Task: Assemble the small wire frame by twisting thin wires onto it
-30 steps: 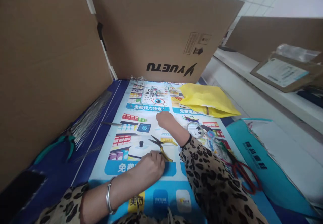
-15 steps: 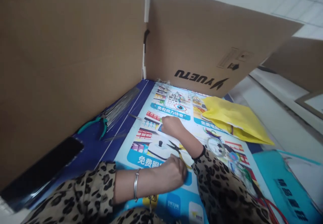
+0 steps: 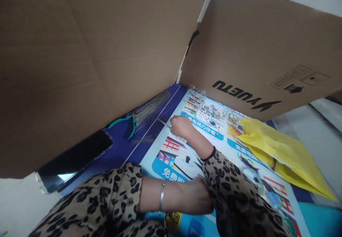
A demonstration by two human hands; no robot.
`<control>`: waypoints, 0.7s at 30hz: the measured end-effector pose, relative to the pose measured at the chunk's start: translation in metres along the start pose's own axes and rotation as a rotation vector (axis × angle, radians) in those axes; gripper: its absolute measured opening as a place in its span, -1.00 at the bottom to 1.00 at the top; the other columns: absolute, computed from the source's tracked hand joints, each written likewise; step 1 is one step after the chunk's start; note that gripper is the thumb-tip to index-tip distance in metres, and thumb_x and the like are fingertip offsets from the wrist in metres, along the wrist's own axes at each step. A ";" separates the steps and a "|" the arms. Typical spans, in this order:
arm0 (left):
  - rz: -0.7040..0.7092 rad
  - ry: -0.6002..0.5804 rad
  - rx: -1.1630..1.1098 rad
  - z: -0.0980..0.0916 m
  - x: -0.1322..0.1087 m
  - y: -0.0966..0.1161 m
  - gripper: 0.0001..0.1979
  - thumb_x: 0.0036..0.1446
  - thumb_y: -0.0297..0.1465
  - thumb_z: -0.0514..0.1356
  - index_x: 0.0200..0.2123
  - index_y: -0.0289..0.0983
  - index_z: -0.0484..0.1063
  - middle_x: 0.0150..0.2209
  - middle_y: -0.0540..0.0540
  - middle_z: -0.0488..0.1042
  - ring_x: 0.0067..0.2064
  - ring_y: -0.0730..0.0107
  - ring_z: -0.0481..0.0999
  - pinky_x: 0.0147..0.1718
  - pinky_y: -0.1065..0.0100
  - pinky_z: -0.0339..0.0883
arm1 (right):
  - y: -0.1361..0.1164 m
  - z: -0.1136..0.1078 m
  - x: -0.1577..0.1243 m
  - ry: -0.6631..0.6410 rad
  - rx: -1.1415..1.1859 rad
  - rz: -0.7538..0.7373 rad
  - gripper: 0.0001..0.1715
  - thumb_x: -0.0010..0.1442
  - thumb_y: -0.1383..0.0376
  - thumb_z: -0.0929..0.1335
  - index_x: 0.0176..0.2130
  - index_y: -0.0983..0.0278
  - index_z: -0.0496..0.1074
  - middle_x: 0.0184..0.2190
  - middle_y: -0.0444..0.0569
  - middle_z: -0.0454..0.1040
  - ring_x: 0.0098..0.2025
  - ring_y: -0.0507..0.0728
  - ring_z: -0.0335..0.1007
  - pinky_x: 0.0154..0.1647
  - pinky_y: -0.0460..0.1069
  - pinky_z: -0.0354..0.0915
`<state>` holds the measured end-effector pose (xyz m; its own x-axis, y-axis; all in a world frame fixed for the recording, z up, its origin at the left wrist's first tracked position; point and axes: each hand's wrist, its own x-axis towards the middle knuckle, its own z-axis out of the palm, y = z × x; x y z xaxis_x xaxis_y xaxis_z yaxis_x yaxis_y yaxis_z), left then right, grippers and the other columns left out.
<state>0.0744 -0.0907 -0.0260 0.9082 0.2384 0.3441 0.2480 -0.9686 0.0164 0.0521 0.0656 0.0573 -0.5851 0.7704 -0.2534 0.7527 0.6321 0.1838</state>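
My right hand (image 3: 181, 125) is closed around a thin pointed metal tool (image 3: 163, 122), whose tip sticks out to the left over the edge of the printed sheet. Its exact kind is unclear. My left hand (image 3: 198, 195), below a silver bangle, is curled into a fist low over the sheet. Its fingertips lie behind my right sleeve, so what it grips, if anything, is hidden. Left of my right hand, teal-handled pliers (image 3: 130, 123) rest beside a bundle of thin metal wires (image 3: 152, 108). A few loose wires (image 3: 143, 139) lie just in front of the bundle.
Cardboard walls (image 3: 240, 51) enclose the back and left. A black phone (image 3: 77, 158) lies at the left. To the right are a yellow pouch (image 3: 288, 151), a round clear container (image 3: 252, 176) and a teal item (image 3: 320, 219). Small clear packets (image 3: 211, 110) lie toward the back.
The camera view has swung left and tilted. My left hand has slid further under my right sleeve, covering the dark-jawed pliers seen before. My right hand still grips the metal tool.
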 end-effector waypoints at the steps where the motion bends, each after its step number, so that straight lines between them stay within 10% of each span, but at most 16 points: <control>1: -0.002 0.015 -0.014 0.001 0.000 0.000 -0.88 -0.01 -0.52 0.16 -0.46 -0.27 0.50 -0.45 -0.16 0.49 -0.43 0.34 0.39 -0.53 0.33 0.18 | 0.000 0.000 0.002 -0.008 -0.003 -0.006 -0.66 0.04 0.38 0.22 -0.19 0.35 0.45 -0.18 0.16 0.46 -0.13 0.20 0.38 -0.24 -0.01 0.25; 12: 0.014 0.018 0.116 -0.027 -0.004 -0.002 -0.87 -0.03 -0.62 0.11 -0.55 -0.37 0.39 -0.57 -0.13 0.35 -0.56 0.33 0.32 -0.64 0.32 0.07 | 0.023 -0.002 -0.029 0.008 -0.002 0.043 -0.65 0.18 0.32 0.15 -0.23 0.29 0.47 -0.22 0.11 0.46 -0.20 0.16 0.39 -0.28 -0.02 0.21; 21: -0.027 -0.108 0.120 -0.031 -0.006 0.001 -0.91 -0.01 -0.64 0.07 -0.42 -0.40 0.31 -0.50 -0.14 0.33 -0.50 0.27 0.35 -0.60 0.29 0.15 | 0.109 0.015 -0.217 -0.066 0.085 0.375 -0.72 0.21 0.25 0.18 -0.31 0.25 0.44 -0.26 -0.02 0.48 -0.24 0.07 0.35 -0.34 -0.10 0.10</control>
<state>0.0587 -0.0956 0.0006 0.9299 0.2765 0.2424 0.3054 -0.9479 -0.0903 0.2657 -0.0340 0.1185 -0.2455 0.9381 -0.2444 0.9347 0.2959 0.1970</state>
